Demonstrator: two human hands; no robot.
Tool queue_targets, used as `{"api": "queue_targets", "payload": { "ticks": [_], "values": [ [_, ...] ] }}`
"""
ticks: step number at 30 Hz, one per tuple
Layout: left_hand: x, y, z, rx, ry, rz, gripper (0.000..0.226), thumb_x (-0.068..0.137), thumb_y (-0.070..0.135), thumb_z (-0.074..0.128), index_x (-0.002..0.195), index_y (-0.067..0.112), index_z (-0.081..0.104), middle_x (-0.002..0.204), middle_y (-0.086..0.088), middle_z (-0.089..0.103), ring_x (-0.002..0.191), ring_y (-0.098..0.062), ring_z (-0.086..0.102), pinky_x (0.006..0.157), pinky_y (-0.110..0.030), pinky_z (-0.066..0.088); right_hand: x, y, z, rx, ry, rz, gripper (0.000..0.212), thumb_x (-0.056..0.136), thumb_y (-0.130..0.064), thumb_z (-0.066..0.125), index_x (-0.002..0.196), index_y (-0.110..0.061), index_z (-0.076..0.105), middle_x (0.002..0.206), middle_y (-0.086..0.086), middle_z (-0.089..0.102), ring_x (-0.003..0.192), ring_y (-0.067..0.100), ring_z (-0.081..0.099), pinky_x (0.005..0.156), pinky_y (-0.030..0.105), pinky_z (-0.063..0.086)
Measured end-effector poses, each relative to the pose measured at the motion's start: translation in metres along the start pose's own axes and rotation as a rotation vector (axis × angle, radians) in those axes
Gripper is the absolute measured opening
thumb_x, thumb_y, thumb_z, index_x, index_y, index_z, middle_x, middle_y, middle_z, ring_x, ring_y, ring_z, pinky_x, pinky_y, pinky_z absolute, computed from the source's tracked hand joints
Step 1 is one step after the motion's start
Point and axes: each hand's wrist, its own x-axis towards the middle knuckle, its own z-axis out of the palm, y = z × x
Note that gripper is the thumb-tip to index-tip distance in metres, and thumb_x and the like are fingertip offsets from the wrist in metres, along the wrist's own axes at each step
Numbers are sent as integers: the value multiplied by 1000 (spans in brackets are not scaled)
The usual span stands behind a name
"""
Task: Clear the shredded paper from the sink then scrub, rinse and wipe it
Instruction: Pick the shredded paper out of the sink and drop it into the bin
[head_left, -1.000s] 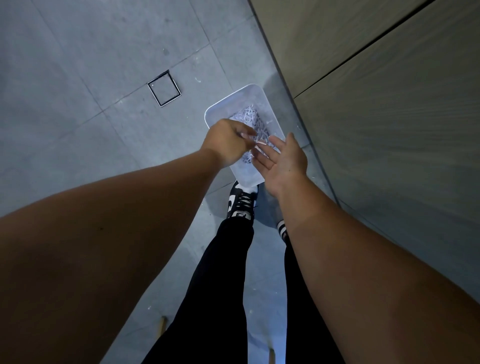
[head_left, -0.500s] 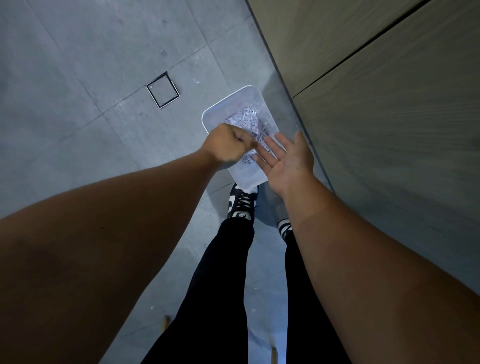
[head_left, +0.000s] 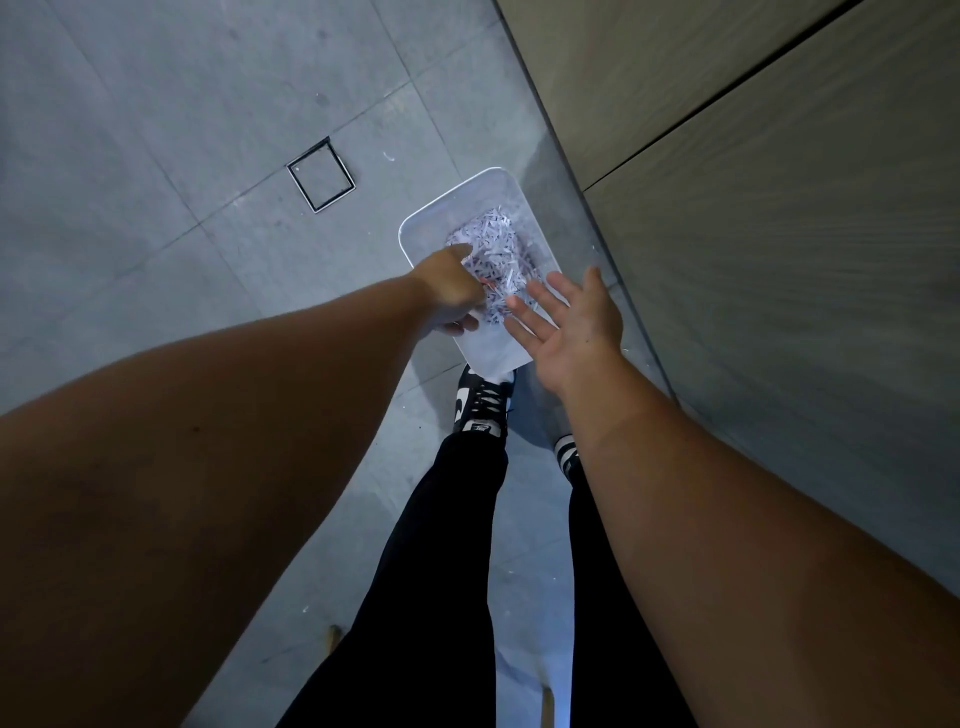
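Head view, looking straight down. A white bin (head_left: 415, 218) stands on the floor (head_left: 156, 156) just beside the cabinet front (head_left: 779, 208), its long axis running away from the person, its near end just ahead of the shoe (head_left: 480, 405). The shredded paper (head_left: 493, 249) is heaped in the bin's middle and far half; the near end is bare.

Both hands hang over the bin, directly above the paper. The right hand (head_left: 571, 325) is released – palm up, fingers spread, nothing in it. The left hand (head_left: 449, 296) shows its back with its fingers turned down toward the heap; whether they pinch any strips cannot be told. The left is probably the nearer to the paper.

The sink is out of view – judged stage: paper disposal, with scrubbing not yet begun.
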Motion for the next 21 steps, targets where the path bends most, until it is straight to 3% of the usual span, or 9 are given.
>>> {"api": "queue_targets", "payload": {
  "ticks": [2, 4, 5, 6, 8, 12, 17, 21],
  "values": [
    [-3, 0, 0, -140, -30, -37, 59, 102, 19, 54, 156, 30, 32, 120, -6, 69, 91, -27, 74, 97, -46, 56, -2, 0, 0, -67, 15, -16, 41, 105, -45, 47, 125, -13, 62, 120, 8, 70, 95, 30, 75, 86, 46, 61],
    [-7, 0, -2, -328, -69, -80, 28, 106, 34, 44, 132, 34, 54, 120, -4, 72, 104, -33, 72, 106, -50, 48, -2, 2, 1, -228, 52, -80, 17, 100, -22, 58, 113, -15, 67, 110, 7, 72, 88, 26, 75, 77, 40, 64],
    [-10, -2, -3, -405, -104, -90, 25, 106, 42, 39, 120, 35, 58, 119, -4, 73, 108, -34, 71, 108, -50, 46, -2, 4, 1, -346, 69, -136, 17, 97, -14, 61, 111, -16, 70, 103, 6, 73, 84, 23, 74, 74, 39, 64],
    [-11, -5, -4, -450, -146, -85, 30, 106, 49, 34, 116, 37, 59, 119, -5, 74, 111, -33, 70, 108, -49, 44, 0, 7, 1, -479, 81, -205, 21, 95, -9, 63, 113, -16, 72, 97, 5, 73, 81, 21, 73, 74, 41, 64],
    [-12, -10, -6, -482, -201, -61, 43, 105, 61, 24, 125, 39, 55, 117, -5, 76, 114, -31, 68, 107, -49, 42, 3, 13, 3, -736, 93, -357, 23, 90, -12, 70, 111, -16, 76, 93, 2, 75, 83, 20, 72, 80, 45, 63],
    [-16, -16, -7, -465, -206, -46, 63, 98, 75, 14, 137, 40, 50, 118, -11, 75, 115, -29, 69, 108, -50, 38, 5, 22, 11, -1001, 82, -521, 19, 86, -21, 77, 104, -20, 79, 100, -3, 76, 91, 14, 70, 84, 29, 57],
    [-20, -27, -11, -424, -149, -34, 77, 96, 79, 10, 150, 36, 44, 112, -9, 77, 114, -28, 69, 112, -52, 34, 4, 29, 16, -1191, 75, -630, 6, 87, -22, 73, 86, -21, 78, 83, -6, 74, 79, 18, 68, 73, 28, 56],
    [-25, -35, -17, -495, -95, -30, 78, 97, 78, 9, 144, 31, 50, 108, -10, 78, 115, -30, 68, 112, -53, 34, 3, 29, 19, -1062, 129, -608, 9, 84, -25, 74, 77, -21, 76, 79, -4, 74, 77, 18, 69, 73, 32, 58]
  ]
}}
